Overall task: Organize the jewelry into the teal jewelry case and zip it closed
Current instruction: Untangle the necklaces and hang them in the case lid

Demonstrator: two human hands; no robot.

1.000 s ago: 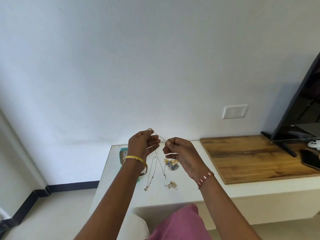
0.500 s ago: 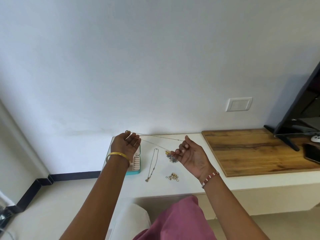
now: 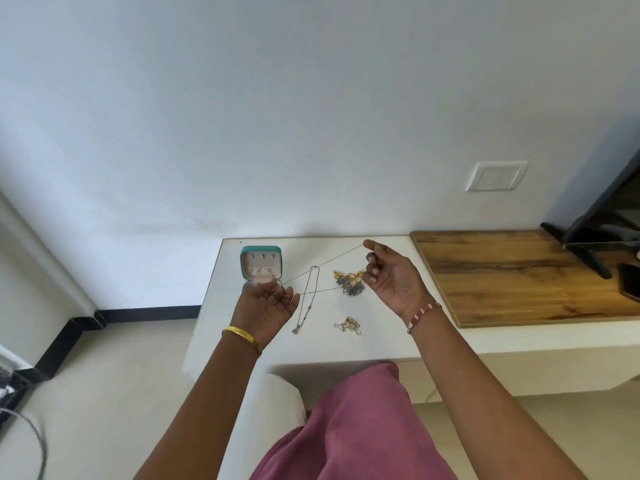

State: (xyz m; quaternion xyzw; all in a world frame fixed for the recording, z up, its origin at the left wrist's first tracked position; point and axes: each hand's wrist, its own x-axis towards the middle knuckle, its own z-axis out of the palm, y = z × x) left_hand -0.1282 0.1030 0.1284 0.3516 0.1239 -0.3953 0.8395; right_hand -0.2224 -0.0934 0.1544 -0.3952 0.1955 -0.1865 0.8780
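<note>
The teal jewelry case stands open at the back left of the white table, its pale lining showing. A thin chain is stretched in two strands between my hands, just above the table. My left hand, palm up in front of the case, pinches one end. My right hand, palm up and further right, holds the other end at its fingertips. On the table lie a silver pendant necklace, a gold and blue jewelry cluster and a small gold chain.
A wooden board covers the table's right part, with a black TV stand and a dark object on it. A wall switch plate sits above. A pink-clad knee and a white cushion lie below the table edge.
My hands have spread apart and dropped toward the table, pulling the chain out long. My left hand has come down in front of the open case, which now shows fully.
</note>
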